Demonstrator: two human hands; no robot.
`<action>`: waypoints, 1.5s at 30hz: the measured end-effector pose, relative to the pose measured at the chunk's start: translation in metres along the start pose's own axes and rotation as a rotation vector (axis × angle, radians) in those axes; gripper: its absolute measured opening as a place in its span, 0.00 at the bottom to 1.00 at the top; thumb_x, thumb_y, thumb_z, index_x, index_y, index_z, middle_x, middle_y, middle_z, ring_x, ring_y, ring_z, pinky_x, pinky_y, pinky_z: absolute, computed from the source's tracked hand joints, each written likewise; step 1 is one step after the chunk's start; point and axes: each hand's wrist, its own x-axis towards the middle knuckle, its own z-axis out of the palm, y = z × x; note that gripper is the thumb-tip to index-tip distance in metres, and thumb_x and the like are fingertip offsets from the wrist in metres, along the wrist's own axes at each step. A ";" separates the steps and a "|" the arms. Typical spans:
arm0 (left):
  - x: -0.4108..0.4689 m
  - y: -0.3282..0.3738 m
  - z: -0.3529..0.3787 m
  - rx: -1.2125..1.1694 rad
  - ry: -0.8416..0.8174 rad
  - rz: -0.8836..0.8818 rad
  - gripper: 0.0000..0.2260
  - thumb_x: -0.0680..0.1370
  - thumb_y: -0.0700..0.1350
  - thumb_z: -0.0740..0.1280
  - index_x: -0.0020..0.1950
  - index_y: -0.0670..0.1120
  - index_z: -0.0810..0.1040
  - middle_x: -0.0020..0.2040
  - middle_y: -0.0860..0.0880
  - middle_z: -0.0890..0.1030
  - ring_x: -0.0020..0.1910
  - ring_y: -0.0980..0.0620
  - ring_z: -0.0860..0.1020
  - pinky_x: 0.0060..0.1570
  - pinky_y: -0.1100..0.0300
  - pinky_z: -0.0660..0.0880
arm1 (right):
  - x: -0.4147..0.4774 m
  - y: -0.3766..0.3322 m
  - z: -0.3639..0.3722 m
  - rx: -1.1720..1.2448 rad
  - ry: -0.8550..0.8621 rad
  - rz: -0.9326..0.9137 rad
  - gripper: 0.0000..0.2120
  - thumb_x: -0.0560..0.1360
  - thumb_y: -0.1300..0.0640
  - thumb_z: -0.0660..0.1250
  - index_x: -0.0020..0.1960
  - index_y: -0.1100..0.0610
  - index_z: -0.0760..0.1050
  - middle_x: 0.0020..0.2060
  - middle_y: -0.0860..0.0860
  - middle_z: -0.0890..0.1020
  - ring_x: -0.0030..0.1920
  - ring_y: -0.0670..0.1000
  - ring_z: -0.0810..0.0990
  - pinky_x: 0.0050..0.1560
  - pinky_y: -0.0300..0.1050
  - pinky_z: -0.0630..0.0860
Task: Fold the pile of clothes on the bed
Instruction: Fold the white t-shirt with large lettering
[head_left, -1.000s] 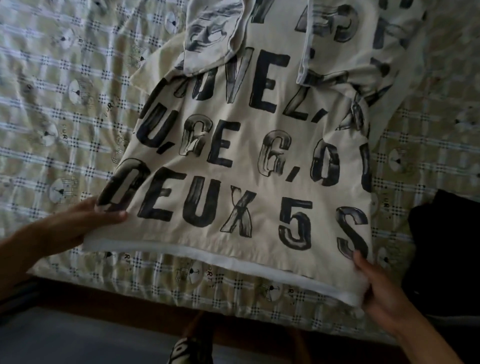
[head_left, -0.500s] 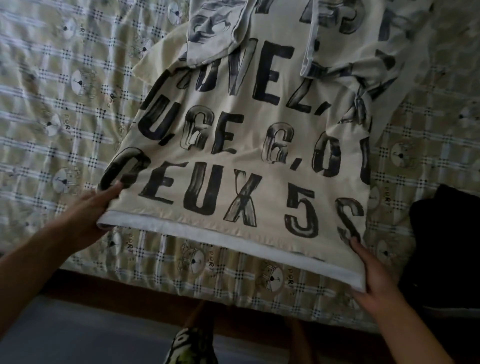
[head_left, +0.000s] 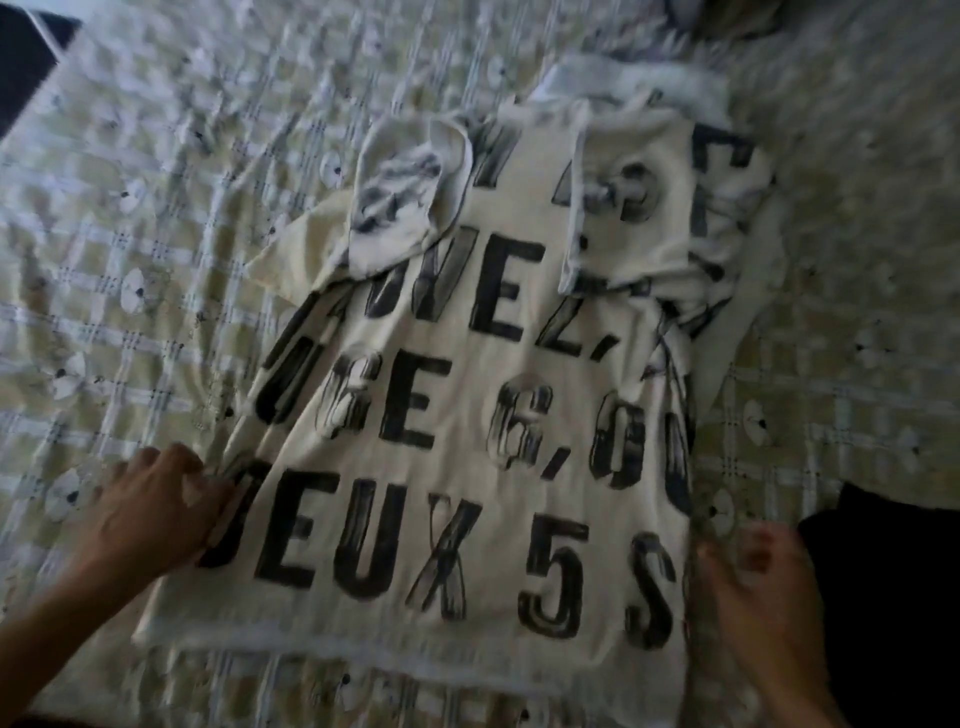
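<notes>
A cream T-shirt with big black letters lies flat on the bed, both sleeves folded in over its upper part and its hem toward me. My left hand is at the shirt's left side edge, fingertips pinching the bunched cloth there. My right hand is at the right side edge near the hem, thumb by the cloth, fingers loosely spread and holding nothing. The frame is blurred by motion.
The bed has a checked cream cover with small round prints. A black garment lies to the right of the shirt. More crumpled clothes sit at the far top. A dark object is at the top left corner.
The hem, held up by both hands before, now lies flat on the bed. Both hands have moved from the hem corners to the shirt's side edges. The view has tilted up the bed.
</notes>
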 end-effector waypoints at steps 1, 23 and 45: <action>0.016 0.017 -0.011 -0.027 0.051 0.051 0.22 0.75 0.64 0.64 0.57 0.48 0.76 0.58 0.40 0.76 0.54 0.39 0.75 0.49 0.41 0.76 | 0.015 -0.026 -0.009 0.038 0.040 -0.111 0.21 0.71 0.58 0.76 0.59 0.54 0.69 0.52 0.56 0.77 0.49 0.56 0.77 0.51 0.51 0.75; 0.254 0.342 -0.131 -0.013 0.217 0.660 0.18 0.81 0.54 0.60 0.68 0.47 0.71 0.64 0.41 0.75 0.61 0.39 0.75 0.54 0.52 0.72 | 0.255 -0.328 -0.022 -0.433 -0.116 -0.481 0.45 0.58 0.35 0.79 0.66 0.58 0.73 0.62 0.57 0.78 0.55 0.57 0.77 0.48 0.46 0.71; 0.268 0.359 -0.165 0.016 0.273 0.820 0.21 0.71 0.59 0.75 0.47 0.40 0.85 0.37 0.44 0.81 0.36 0.44 0.78 0.37 0.58 0.71 | 0.240 -0.353 -0.040 -0.476 -0.149 -0.508 0.23 0.64 0.51 0.81 0.55 0.60 0.80 0.38 0.53 0.80 0.36 0.52 0.77 0.29 0.42 0.69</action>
